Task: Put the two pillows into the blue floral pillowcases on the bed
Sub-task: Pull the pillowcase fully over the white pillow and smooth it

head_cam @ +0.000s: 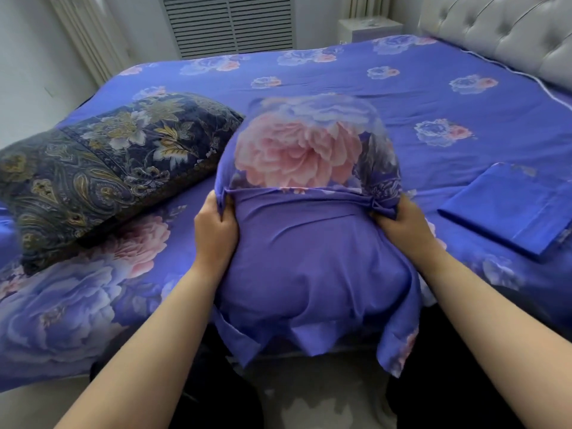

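A person holds a blue floral pillowcase (pixel 312 243) up at the near edge of the bed (pixel 402 97). It looks full and puffy, and a bit of a dark patterned pillow (pixel 379 162) peeks out on its right side. The left hand (pixel 215 226) grips a bunch of the cloth on the left side of the pillowcase, with its fingers (pixel 224 216) curled tight. The right hand (pixel 399 222) grips a bunch of cloth on the right side, fingers curled too. The loose open end of the pillowcase hangs down over the bed edge. A second dark patterned pillow (pixel 105 168) lies on the bed, left of the pillowcase. A folded blue pillowcase (pixel 510 212) lies flat on the bed, to the right of it. A grey padded headboard (pixel 507 35) is far to the right.
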